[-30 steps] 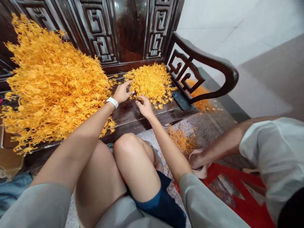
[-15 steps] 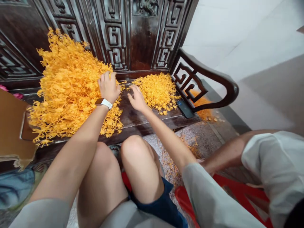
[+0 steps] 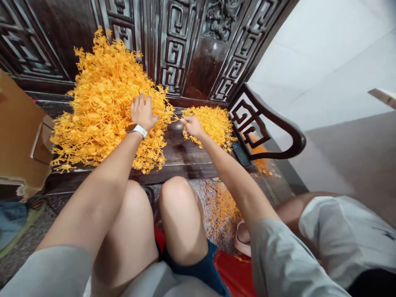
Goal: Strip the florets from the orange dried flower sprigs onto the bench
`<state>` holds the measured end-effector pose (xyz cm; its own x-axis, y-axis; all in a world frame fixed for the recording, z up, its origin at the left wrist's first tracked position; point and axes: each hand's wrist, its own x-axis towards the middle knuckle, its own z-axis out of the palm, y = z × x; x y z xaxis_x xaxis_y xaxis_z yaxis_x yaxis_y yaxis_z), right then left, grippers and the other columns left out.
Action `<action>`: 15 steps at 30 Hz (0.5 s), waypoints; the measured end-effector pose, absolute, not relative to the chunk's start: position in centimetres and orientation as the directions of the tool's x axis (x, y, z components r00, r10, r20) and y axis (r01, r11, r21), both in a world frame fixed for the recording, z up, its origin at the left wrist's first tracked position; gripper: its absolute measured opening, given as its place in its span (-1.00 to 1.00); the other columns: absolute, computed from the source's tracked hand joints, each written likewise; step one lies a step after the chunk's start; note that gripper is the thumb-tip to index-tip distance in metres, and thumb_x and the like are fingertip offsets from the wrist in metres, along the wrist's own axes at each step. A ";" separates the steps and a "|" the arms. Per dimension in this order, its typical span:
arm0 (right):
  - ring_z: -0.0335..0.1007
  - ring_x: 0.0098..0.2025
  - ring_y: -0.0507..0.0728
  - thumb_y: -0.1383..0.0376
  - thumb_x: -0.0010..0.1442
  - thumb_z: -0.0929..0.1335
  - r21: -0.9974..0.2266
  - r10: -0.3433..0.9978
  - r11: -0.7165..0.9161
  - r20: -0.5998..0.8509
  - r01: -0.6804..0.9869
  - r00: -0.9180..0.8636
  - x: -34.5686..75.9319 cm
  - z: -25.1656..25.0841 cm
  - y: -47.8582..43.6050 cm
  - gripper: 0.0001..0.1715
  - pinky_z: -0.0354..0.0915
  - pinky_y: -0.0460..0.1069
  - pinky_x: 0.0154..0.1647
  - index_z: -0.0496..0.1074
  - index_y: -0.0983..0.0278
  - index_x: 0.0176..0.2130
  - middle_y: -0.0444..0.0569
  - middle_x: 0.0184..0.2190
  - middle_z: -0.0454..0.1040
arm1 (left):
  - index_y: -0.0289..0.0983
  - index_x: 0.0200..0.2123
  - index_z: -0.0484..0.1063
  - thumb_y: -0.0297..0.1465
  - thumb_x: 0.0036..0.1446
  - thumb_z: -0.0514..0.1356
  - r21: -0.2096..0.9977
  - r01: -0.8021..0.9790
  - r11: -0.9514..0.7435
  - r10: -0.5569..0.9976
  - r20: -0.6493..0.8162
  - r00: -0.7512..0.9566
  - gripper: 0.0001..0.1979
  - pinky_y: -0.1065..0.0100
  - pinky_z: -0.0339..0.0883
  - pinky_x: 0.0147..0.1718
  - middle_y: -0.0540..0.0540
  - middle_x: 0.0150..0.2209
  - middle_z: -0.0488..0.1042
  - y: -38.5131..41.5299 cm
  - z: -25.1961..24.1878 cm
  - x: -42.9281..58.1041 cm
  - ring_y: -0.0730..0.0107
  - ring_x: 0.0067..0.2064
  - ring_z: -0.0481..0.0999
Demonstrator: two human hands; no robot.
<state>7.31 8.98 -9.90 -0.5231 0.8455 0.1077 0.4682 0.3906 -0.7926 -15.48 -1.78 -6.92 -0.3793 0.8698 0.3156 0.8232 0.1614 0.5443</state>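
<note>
A tall heap of orange-yellow branched plastic pieces [image 3: 105,103] lies on the dark wooden bench [image 3: 185,156]. My left hand [image 3: 142,111], with a watch at the wrist, rests on the heap's right side, fingers spread. My right hand [image 3: 192,125] pinches the end of a thin yellow strand [image 3: 175,119] that runs out from the heap. A smaller pile of loose yellow pieces [image 3: 215,123] lies just behind and right of my right hand.
A carved backrest [image 3: 204,70] rises behind the heap, and a curved armrest [image 3: 278,152] stands at the right. A dark phone [image 3: 240,153] lies by it. At the left is a cardboard box [image 3: 24,132]. Orange scraps [image 3: 222,208] litter the floor. Another person's leg [image 3: 321,222] is at the right.
My right hand has closed from loosely open fingers to a pinch on a strand at the heap's edge. My left hand stays on the heap. The view has shifted and tilted.
</note>
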 end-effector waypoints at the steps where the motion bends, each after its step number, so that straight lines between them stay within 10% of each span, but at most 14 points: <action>1: 0.20 -0.54 0.04 0.27 0.44 0.36 -0.795 0.840 0.390 0.100 0.465 -0.533 8.6 -9.4 8.5 -0.51 0.13 -0.05 -0.41 0.34 0.24 -0.54 -0.17 -0.66 0.29 | -0.32 0.49 0.33 -0.20 0.15 0.37 0.555 0.814 0.171 0.864 0.314 -0.395 -0.13 -0.26 -0.13 0.57 -0.39 0.62 0.11 -1.7 -6.8 -15.6 -0.40 0.59 0.06; 10: 0.13 -0.62 -0.03 -0.21 0.22 0.53 -0.978 0.806 0.139 0.020 0.158 -0.591 12.0 -6.8 0.6 -0.38 0.06 -0.08 -0.55 0.47 0.25 -0.43 -0.20 -0.66 0.33 | -0.41 0.39 0.39 -0.14 0.09 0.59 0.624 0.780 0.051 0.884 0.334 -0.325 -0.08 -0.18 -0.04 0.50 -0.33 0.44 0.41 -1.0 -7.3 -16.5 -0.25 0.46 0.18; 15: 0.09 -0.62 -0.04 -0.19 0.12 0.60 -0.999 0.880 0.024 -0.002 0.049 -0.475 15.6 -6.3 -0.4 -0.39 0.03 -0.08 -0.56 0.47 0.24 -0.42 -0.23 -0.66 0.27 | -0.38 0.44 0.33 -0.08 0.15 0.55 0.626 0.780 0.009 0.921 0.298 -0.250 -0.06 -0.21 -0.22 0.57 -0.25 0.60 0.21 -2.5 -8.0 -18.8 -0.21 0.57 0.03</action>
<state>15.57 -0.43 -6.26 -0.4754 0.8798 -0.0016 0.0486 0.0245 -0.9985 -18.79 -2.46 -8.00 -0.2496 0.9214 0.2979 0.7796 0.0088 0.6262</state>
